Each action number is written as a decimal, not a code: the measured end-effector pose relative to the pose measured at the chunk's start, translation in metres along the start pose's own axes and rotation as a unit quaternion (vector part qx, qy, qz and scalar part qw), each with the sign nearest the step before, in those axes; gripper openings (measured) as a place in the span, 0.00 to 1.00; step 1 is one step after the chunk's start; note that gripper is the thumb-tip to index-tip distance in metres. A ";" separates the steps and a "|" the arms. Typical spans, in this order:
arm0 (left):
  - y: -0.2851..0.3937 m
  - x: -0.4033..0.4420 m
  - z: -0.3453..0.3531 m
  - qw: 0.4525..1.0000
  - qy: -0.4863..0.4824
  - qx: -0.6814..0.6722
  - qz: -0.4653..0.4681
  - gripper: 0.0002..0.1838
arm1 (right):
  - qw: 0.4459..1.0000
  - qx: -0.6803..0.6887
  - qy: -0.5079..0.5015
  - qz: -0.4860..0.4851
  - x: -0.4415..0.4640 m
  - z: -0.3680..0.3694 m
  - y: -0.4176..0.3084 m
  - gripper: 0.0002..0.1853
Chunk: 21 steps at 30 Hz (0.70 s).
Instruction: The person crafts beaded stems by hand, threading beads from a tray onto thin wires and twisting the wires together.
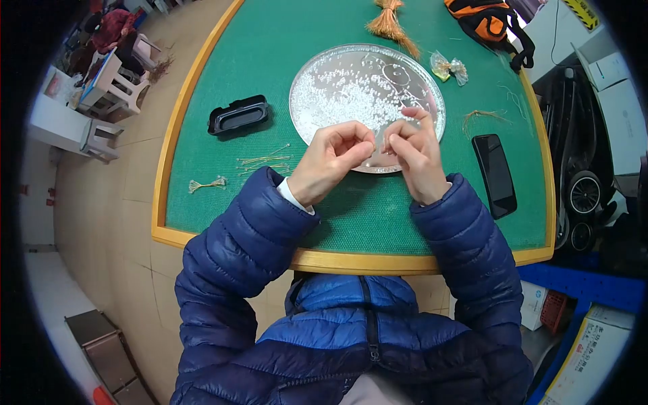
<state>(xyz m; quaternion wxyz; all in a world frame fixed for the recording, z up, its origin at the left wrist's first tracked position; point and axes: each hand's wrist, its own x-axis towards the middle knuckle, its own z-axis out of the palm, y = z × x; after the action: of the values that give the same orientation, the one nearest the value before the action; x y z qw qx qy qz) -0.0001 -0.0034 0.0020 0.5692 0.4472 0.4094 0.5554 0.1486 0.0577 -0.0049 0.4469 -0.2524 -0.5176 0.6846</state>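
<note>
Over the near edge of a round silver tray [302,76] my two hands are close together. My left hand [334,160] is closed in a pinch, thumb against the curled fingers. My right hand [415,156] also pinches, with one finger raised. Whatever lies between the fingertips is too small to make out. Many tiny clear-white beads [337,101] are scattered across the tray, thickest on its left side. Left of my left hand lie several thin golden wire stems [266,160] with small tips, and a tied bundle of similar stems [207,184].
On the green tabletop [371,223] are a black plastic box [238,116], a phone [495,175], a straw-coloured bundle [387,23], a small clear bag [449,68], loose strands [482,116] and an orange-black bag [493,27]. A wooden rim [351,262] edges the table. Another person [115,34] sits far left.
</note>
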 end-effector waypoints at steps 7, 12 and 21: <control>0.006 -0.004 0.007 0.996 -0.011 0.084 0.026 0.01 | 0.980 0.130 -0.044 0.146 -0.001 -0.004 0.003 0.20; 0.000 -0.005 0.009 0.996 -0.016 0.089 0.025 0.01 | 0.921 0.284 -0.211 0.161 0.007 -0.031 0.021 0.19; -0.007 0.000 0.002 0.997 0.015 -0.076 -0.015 0.02 | 0.995 0.062 -0.038 0.072 0.002 -0.002 -0.005 0.19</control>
<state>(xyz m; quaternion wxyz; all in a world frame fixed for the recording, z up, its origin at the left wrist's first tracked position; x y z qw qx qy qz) 0.0034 -0.0037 -0.0039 0.6035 0.3876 0.3810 0.5834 0.1512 0.0608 -0.0013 0.3910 -0.2349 -0.4709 0.7551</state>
